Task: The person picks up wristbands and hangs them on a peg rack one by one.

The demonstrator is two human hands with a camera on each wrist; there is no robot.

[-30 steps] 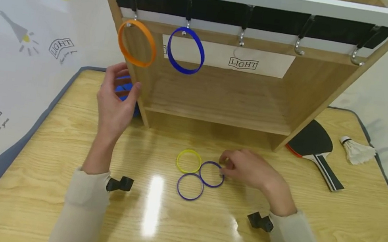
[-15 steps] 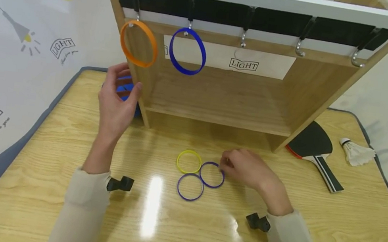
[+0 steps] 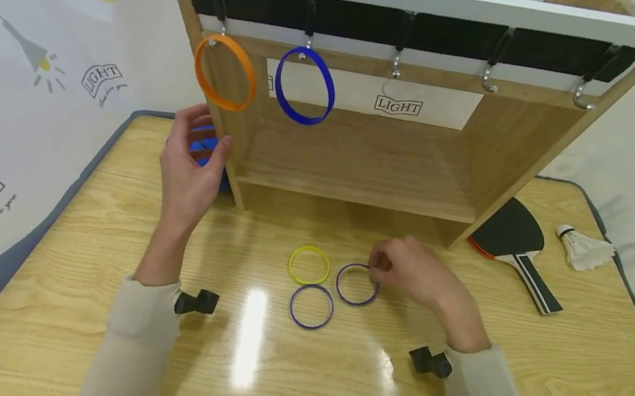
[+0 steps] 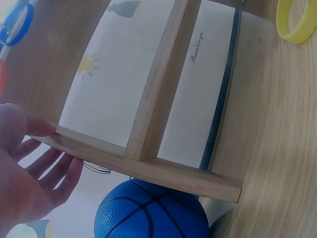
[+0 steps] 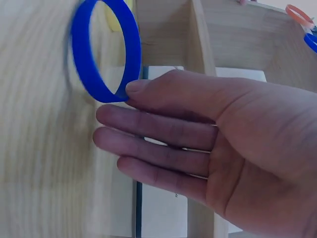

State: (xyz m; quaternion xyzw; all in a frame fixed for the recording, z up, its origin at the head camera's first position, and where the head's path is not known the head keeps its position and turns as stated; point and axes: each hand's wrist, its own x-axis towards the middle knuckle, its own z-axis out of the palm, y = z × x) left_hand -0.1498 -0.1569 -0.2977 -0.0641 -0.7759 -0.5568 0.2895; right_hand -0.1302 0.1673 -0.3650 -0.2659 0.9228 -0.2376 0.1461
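Observation:
My left hand (image 3: 187, 173) grips the left side panel (image 4: 94, 151) of a wooden hook shelf, thumb on the inner side and fingers on the outer. Down on the right, my right hand (image 3: 417, 271) pinches a thin blue wristband (image 5: 130, 44) by its edge between thumb and index finger; the other fingers extend below it in the right wrist view. Beside it on the table lie a yellow wristband (image 3: 312, 248) and a second blue wristband (image 3: 308, 327). An orange wristband (image 3: 225, 106) hangs from the leftmost hook, and another blue wristband (image 3: 305, 119) from the hook beside it.
Three more metal hooks, among them the middle hook (image 3: 396, 63), line the shelf's black strip. A blue basketball (image 4: 148, 210) sits behind the left panel. To the right lie a table tennis paddle (image 3: 510, 230) and a shuttlecock (image 3: 585, 248).
My right hand has closed on the blue wristband and shifted it slightly right, apart from the yellow and other blue ones. The left hand keeps its place on the panel.

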